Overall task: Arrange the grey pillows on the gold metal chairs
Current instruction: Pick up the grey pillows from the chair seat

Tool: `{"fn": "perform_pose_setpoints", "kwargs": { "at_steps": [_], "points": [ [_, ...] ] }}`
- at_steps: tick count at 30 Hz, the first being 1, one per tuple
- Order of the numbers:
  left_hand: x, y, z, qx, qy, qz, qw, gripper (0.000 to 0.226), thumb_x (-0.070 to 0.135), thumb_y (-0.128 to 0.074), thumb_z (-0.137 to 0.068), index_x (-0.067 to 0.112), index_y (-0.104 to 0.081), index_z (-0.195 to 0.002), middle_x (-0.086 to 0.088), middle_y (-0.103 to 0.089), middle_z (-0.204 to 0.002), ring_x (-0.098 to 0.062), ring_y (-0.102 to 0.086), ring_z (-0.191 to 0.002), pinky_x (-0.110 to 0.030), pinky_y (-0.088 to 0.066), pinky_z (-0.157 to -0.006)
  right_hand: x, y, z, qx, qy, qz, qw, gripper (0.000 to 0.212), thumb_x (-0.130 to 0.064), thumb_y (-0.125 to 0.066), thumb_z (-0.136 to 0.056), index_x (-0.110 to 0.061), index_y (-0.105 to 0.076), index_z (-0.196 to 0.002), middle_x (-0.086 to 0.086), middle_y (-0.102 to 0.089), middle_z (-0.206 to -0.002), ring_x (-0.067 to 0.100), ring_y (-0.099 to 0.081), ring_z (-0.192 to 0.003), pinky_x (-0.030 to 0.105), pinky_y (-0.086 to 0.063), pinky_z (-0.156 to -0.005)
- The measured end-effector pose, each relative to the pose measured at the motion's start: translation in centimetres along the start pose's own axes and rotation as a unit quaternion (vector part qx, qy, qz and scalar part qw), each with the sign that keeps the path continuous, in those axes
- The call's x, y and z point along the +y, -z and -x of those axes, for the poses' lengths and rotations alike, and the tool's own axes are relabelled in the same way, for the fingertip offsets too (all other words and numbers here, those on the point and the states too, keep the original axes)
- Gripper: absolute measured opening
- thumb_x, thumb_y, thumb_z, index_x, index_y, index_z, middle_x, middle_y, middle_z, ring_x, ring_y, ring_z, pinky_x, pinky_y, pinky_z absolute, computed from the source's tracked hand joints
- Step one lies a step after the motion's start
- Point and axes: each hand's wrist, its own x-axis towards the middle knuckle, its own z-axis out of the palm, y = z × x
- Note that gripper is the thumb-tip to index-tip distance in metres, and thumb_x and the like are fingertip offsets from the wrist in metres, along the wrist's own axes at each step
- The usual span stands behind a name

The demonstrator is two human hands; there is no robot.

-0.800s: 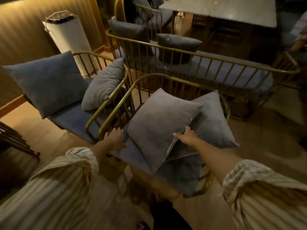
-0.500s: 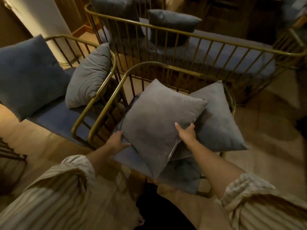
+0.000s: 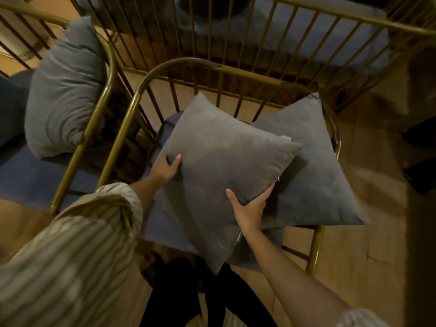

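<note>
**A:** Head cam, looking straight down at the gold chair point(image 3: 132, 107). Where's the pillow point(image 3: 224, 166) at?

**B:** Top pillow sits tilted on the seat point(image 3: 162, 230), overlapping a second pillow point(image 3: 316, 180) to its right. Left hand point(image 3: 166, 169) is clamped on its left edge, thumb on top. Right hand point(image 3: 250, 210) pinches the lower right edge, fingers curled under.

**A:** And the other chair point(image 3: 106, 74)?

**B:** Just beside it on the left, with a lighter pillow point(image 3: 63, 95) leaning against its rail.
</note>
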Motion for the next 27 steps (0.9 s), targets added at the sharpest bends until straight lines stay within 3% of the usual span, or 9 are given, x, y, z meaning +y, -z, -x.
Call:
{"fn": "perform_pose_setpoints", "kwargs": {
  "at_steps": [4, 9, 13, 16, 18, 21, 23, 25, 27],
  "points": [
    [2.5, 0.6, -3.1, -0.002, 0.067, 0.055, 0.996, 0.086, 0.069, -0.043, -0.089, 0.007, -0.04, -0.147, -0.019, -0.043, -0.15, -0.04, -0.043, -0.136, -0.044, -0.035, -0.114, 0.0, -1.0, -0.7, 0.02, 0.012, -0.022, 1.0, 0.131, -0.036, -0.087, -0.071, -0.028, 0.011, -0.156, 0.006, -0.02, -0.161, 0.025, -0.03, -0.144, 0.026, -0.026, -0.107],
    [2.2, 2.1, -8.0, -0.056, 0.131, 0.11, 0.984, 0.106, 0.086, -0.046, -0.072, 0.016, -0.035, -0.151, -0.013, -0.037, -0.156, -0.039, -0.039, -0.138, -0.051, -0.032, -0.114, 0.7, -1.8, -0.8, 0.044, 0.025, -0.012, 0.999, 0.129, -0.04, -0.085, -0.072, -0.037, 0.014, -0.154, -0.004, -0.012, -0.165, 0.021, -0.024, -0.149, 0.042, -0.026, -0.121],
    [3.0, 3.3, -8.6, -0.106, 0.123, 0.145, 0.976, 0.093, 0.076, -0.058, -0.075, 0.019, -0.042, -0.147, -0.011, -0.043, -0.152, -0.038, -0.042, -0.136, -0.052, -0.033, -0.113, 0.2, -2.4, 0.3, 0.085, 0.03, 0.0, 0.996, 0.118, -0.036, -0.08, -0.08, -0.033, 0.01, -0.157, -0.003, -0.018, -0.165, 0.022, -0.028, -0.148, 0.043, -0.03, -0.12],
    [4.2, 4.8, -7.9, -0.146, 0.113, 0.136, 0.973, 0.086, 0.072, -0.048, -0.085, 0.021, -0.029, -0.153, -0.011, -0.033, -0.158, -0.037, -0.034, -0.141, -0.05, -0.028, -0.114, -1.4, -2.3, 1.8, 0.108, 0.04, -0.014, 0.993, 0.108, -0.031, -0.076, -0.084, -0.028, 0.001, -0.159, -0.001, -0.023, -0.163, 0.02, -0.03, -0.146, 0.034, -0.03, -0.116],
    [4.9, 6.2, -7.1, -0.197, 0.108, 0.145, 0.964, 0.081, 0.074, -0.041, -0.087, 0.024, -0.033, -0.151, -0.007, -0.038, -0.153, -0.033, -0.042, -0.135, -0.046, -0.032, -0.111, -3.1, -1.6, 2.8, 0.124, 0.05, -0.021, 0.991, 0.099, -0.031, -0.073, -0.087, -0.027, -0.005, -0.159, 0.0, -0.026, -0.162, 0.017, -0.03, -0.143, 0.03, -0.029, -0.111],
    [5.3, 8.6, -5.3, -0.215, 0.101, 0.15, 0.96, 0.08, 0.074, -0.036, -0.089, 0.024, -0.032, -0.152, -0.008, -0.036, -0.155, -0.033, -0.038, -0.138, -0.046, -0.031, -0.111, -5.7, 0.2, 3.6, 0.156, 0.075, -0.034, 0.984, 0.088, -0.037, -0.071, -0.088, -0.028, -0.017, -0.158, 0.001, -0.031, -0.161, 0.024, -0.032, -0.146, 0.038, -0.032, -0.115],
    [5.0, 10.8, -4.3, -0.219, 0.08, 0.154, 0.96, 0.092, 0.082, -0.04, -0.08, 0.025, -0.033, -0.152, -0.006, -0.039, -0.154, -0.033, -0.037, -0.14, -0.046, -0.029, -0.113, -7.7, 0.9, 4.3, 0.169, 0.095, -0.032, 0.98, 0.086, -0.043, -0.07, -0.088, -0.029, -0.021, -0.157, 0.001, -0.034, -0.16, 0.025, -0.034, -0.146, 0.046, -0.035, -0.116],
    [4.3, 13.1, -4.5, -0.208, 0.085, 0.166, 0.96, 0.116, 0.097, -0.048, -0.055, 0.024, -0.045, -0.145, -0.004, -0.049, -0.148, -0.032, -0.046, -0.132, -0.05, -0.034, -0.113, -9.8, 1.7, 4.9, 0.184, 0.101, -0.025, 0.977, 0.083, -0.042, -0.069, -0.089, -0.028, -0.023, -0.156, 0.002, -0.037, -0.159, 0.026, -0.036, -0.145, 0.046, -0.036, -0.115],
    [4.3, 16.1, -4.8, -0.22, 0.058, 0.187, 0.956, 0.111, 0.097, -0.054, -0.048, 0.024, -0.06, -0.132, -0.003, -0.063, -0.132, -0.029, -0.057, -0.121, -0.051, -0.041, -0.108, -12.0, 2.1, 5.6, 0.186, 0.112, -0.04, 0.975, 0.081, -0.043, -0.069, -0.089, -0.026, -0.026, -0.156, 0.003, -0.041, -0.156, 0.024, -0.04, -0.142, 0.045, -0.038, -0.114]
  ]
}}
